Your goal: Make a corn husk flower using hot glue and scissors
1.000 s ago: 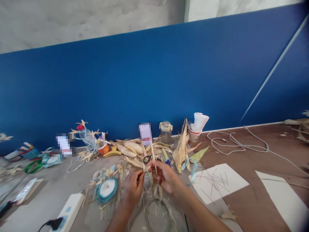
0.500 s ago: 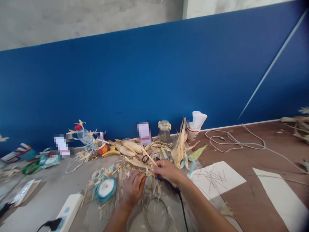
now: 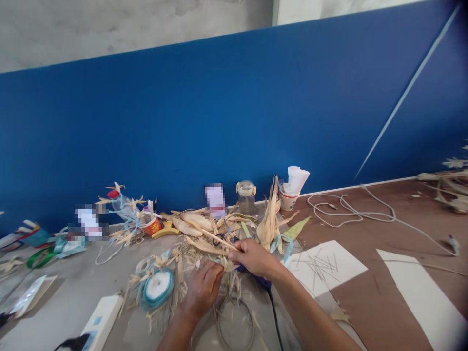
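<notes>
My left hand (image 3: 202,288) rests curled on a heap of dried corn husk strips (image 3: 190,253) on the grey table, its fingertips pressed into the husks. My right hand (image 3: 253,257) is closed around a blue-handled tool (image 3: 260,280) with a black cord, and also pinches a thin husk strip (image 3: 215,239) that points up and left. Black-handled scissors (image 3: 219,239) lie just beyond the two hands. A spool of teal ribbon (image 3: 158,286) sits left of my left hand, and a wire ring (image 3: 236,325) lies in front of it.
A glass jar (image 3: 246,196), a paper cup with white paper (image 3: 290,195) and a red cup (image 3: 153,225) stand along the blue wall. White cable (image 3: 351,209) and white sheets (image 3: 323,265) with thin sticks lie on the brown surface at right. A white power strip (image 3: 102,321) lies at lower left.
My right hand shifted right and took hold of the blue corded tool while keeping the husk strip, which tilted to the left. My left hand lowered onto the husk heap.
</notes>
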The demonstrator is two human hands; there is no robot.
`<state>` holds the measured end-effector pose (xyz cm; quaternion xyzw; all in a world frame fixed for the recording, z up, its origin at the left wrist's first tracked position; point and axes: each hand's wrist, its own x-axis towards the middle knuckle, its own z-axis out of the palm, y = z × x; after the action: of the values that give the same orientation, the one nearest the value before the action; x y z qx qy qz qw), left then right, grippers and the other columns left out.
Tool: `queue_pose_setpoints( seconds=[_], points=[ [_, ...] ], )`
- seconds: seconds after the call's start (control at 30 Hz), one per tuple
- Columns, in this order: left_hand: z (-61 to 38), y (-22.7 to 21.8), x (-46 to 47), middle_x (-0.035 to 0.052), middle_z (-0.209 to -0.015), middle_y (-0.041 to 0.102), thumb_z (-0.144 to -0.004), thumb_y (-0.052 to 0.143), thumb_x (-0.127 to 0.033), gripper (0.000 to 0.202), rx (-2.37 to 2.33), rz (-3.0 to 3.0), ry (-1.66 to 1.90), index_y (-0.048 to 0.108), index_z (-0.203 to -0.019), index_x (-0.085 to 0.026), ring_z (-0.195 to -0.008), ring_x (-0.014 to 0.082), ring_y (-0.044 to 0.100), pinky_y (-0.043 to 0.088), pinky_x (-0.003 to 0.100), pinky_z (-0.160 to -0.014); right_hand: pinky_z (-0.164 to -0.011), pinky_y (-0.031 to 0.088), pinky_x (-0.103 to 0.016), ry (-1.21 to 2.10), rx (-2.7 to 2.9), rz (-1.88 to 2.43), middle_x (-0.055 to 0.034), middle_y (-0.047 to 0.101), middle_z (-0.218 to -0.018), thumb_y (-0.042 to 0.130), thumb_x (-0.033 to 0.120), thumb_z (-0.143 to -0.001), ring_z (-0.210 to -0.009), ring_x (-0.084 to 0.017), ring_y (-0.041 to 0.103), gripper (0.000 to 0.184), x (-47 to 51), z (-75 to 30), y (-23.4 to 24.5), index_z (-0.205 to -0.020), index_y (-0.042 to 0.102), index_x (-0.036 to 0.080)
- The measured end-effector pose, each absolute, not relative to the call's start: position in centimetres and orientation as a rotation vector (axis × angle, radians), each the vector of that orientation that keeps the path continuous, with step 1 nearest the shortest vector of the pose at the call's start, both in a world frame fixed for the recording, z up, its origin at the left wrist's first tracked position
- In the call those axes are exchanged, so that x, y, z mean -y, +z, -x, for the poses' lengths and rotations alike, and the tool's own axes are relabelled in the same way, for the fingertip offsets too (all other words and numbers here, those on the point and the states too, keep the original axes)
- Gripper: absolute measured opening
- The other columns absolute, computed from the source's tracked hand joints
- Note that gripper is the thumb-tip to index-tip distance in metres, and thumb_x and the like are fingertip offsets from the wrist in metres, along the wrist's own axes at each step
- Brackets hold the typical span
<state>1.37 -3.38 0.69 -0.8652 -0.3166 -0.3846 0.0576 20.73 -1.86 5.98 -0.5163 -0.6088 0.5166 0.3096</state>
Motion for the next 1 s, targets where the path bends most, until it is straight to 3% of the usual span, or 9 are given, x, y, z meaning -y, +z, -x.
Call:
queue_pose_setpoints(
  seconds=[0.3,0.6,0.73,0.83,1.0],
  points=[
    [-1.4,0.7,3.3,0.0038,-0.071,0.064,-0.090,0.045,-0.014,0.014,0.983,2.632,-1.169,0.058,-0.088,-0.019,-0.066,0.0163,0.060,0.048,0.028,-0.063,-0.050,0.022,-0.024,1.323,1.622,1.348,0.0080,0.031,-0.048,0.054,0.026,-0.074,-0.050,-0.009,0.028,0.025,1.8,-20.4,5.9,-0.053,0.041,0.021],
    [-1.5,0.7,3.0,0.0021,-0.068,0.064,-0.089,0.047,-0.016,0.013,1.046,2.541,-1.309,0.058,-0.083,-0.020,-0.061,0.0150,0.060,0.049,0.025,-0.058,-0.054,0.028,-0.023,1.301,1.471,1.239,0.0045,0.046,-0.054,0.053,0.040,-0.078,-0.055,-0.011,0.039,0.030,1.5,-20.8,5.6,-0.058,0.055,0.018],
    [-1.2,0.2,2.9,0.0026,-0.071,0.065,-0.089,0.049,-0.018,0.011,1.153,2.515,-1.357,0.059,-0.083,-0.020,-0.064,0.0151,0.061,0.050,0.026,-0.061,-0.053,0.026,-0.023,1.331,1.481,1.265,0.0055,0.041,-0.053,0.054,0.043,-0.077,-0.054,-0.010,0.035,0.032,1.6,-20.7,5.6,-0.058,0.052,0.018],
    [-1.2,0.3,2.9,0.0030,-0.070,0.065,-0.089,0.049,-0.019,0.013,1.175,2.523,-1.368,0.060,-0.082,-0.020,-0.064,0.0156,0.061,0.050,0.026,-0.061,-0.050,0.023,-0.023,1.338,1.514,1.350,0.0066,0.036,-0.052,0.056,0.041,-0.076,-0.053,-0.009,0.032,0.030,1.8,-20.4,6.0,-0.057,0.050,0.018],
    [-1.6,0.7,3.2,0.0022,-0.068,0.063,-0.088,0.049,-0.016,0.012,1.129,2.580,-1.368,0.059,-0.082,-0.019,-0.062,0.0150,0.059,0.048,0.025,-0.059,-0.049,0.019,-0.023,1.356,1.570,1.392,0.0073,0.033,-0.051,0.054,0.025,-0.073,-0.052,-0.009,0.029,0.023,2.2,-19.7,6.7,-0.053,0.044,0.019]
  ],
)
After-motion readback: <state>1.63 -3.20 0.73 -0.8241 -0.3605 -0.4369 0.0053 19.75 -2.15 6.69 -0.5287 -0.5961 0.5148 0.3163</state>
